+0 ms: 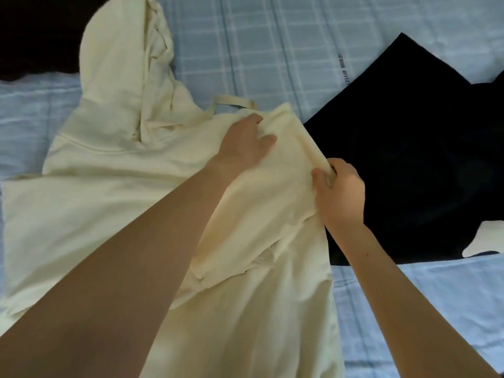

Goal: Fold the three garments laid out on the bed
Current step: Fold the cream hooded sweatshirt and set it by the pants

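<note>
Partly cut off at the bottom edge, one cream cotton hoodie (109,186) lies hood-up on the light-blue checked bedsheet (272,36), and a bare forearm covers part of its front. One dark navy garment (409,145) lies flat just beside it on the right and runs out of view. A black shape (35,31) in the top-left corner is too dark to identify. The left hand (245,143) bunches the folded-in sleeve between thumb and fingers, its fingertips buried in the cloth. The right hand (341,192) pinches the sleeve's outer edge, thumb on top and fingers curled beneath.
</note>
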Tool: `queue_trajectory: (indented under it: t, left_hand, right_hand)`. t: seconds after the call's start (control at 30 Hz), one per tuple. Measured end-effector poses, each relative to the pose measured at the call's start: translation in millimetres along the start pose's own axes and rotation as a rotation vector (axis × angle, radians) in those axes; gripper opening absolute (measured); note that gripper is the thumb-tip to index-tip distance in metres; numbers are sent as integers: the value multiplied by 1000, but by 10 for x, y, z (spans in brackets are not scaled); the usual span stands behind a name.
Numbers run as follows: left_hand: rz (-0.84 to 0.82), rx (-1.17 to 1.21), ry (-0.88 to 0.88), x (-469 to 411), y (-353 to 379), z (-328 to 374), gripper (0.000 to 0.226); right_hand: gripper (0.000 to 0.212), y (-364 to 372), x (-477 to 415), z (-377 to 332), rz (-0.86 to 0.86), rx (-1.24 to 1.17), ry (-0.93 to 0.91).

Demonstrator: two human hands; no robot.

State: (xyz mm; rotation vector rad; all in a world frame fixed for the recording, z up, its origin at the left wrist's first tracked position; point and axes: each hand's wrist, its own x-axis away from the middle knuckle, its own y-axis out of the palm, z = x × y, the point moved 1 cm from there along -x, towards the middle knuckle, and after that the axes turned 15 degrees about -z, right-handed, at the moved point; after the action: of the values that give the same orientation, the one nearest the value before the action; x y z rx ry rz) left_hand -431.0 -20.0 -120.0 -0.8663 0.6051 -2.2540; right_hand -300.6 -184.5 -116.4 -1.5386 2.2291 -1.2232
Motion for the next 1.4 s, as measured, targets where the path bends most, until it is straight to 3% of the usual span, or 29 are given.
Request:
queue_trajectory:
  t: [0.03,0.13,0.27,0.4,0.53,0.7,0.87,1.0,1.07,1.13,1.2,1.3,1.4]
  left_hand:
    - [34,-37,11,8,5,-36,19]
    - [209,94,91,-16,-47,-90,42]
    - [111,69,2,-8,-50,-140,30]
    - [16,202,1,22,-179,-264,32]
    - [190,241,52,110,-285,-378,26]
    - [-95,217,-58,244,-358,-504,25]
    - [160,361,-46,430,-412,-634,21]
    - [-55,366,-114,602,-453,-672,30]
    - [-98,393,-90,775,-541,-773,33]
    - [16,351,-77,924,-515,-887,35]
    - [187,253,-92,984,-394,-950,26]
    - [268,198,-21,1024,-277,-969,22]
    - [383,178,4,1249,-358,-1047,25]
  right_hand:
    - [32,-2,5,4,12,15,-23]
    - [31,-12,27,21,61,42,-109]
    - [29,36,-28,61,-38,15,-51]
    - [38,-13,-61,34,-81,1,-84]
    - [38,-126,-64,24,-88,-83,-121]
    - [46,-134,-76,3,-169,-40,-109]
    - [38,-169,-78,73,-155,-155,-114]
    - [46,-121,-102,69,-201,-43,-59]
    - [48,-102,-8,-16,-54,191,-173]
    - [49,42,141,-230,53,360,-429]
    - [51,341,231,-452,-79,441,-616]
    - [53,779,264,-558,-264,570,-580]
    - [54,900,233,-454,-241,617,-513]
